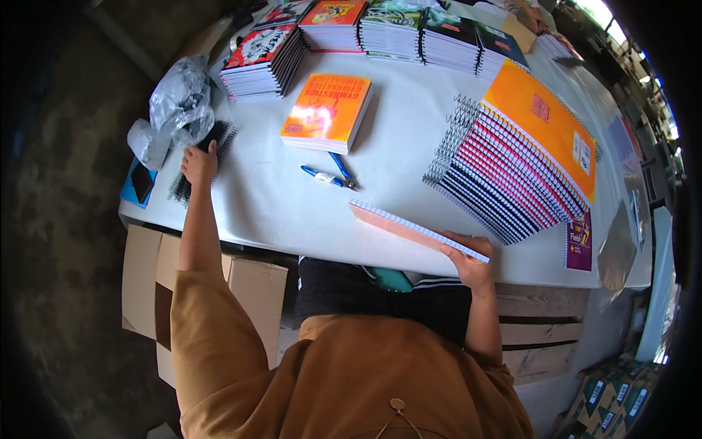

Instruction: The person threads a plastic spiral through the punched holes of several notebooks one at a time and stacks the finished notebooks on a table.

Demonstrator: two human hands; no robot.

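Dim floor [66,219] surrounds a desk [256,197] under a pale cover. With the pliers [338,181] as landmark, the black coils [222,135] lie well to their left, in a bundle whose long axis runs from the near left to the far right. The left hand [199,162] is on that bundle, its fingers curled over it; whether they have closed on any coil I cannot tell. The right hand [469,257], nearer and right of the pliers, is the farther one from the coils. Its fingers grip one end of a notebook [417,233], seen nearly edge-on; the long axis slants from that hand up toward the near side of the pliers, so the free end points leftward, coils beyond.

As for writing, an orange stack [322,113] just beyond the pliers carries red capitals. Far right of the pliers, a fanned pile [537,121] shows a red printed square and a white label on its orange top. A purple booklet [578,249] beside that pile has pale lettering. Covers on the stacks [391,33] farthest beyond the pliers are illustrated.
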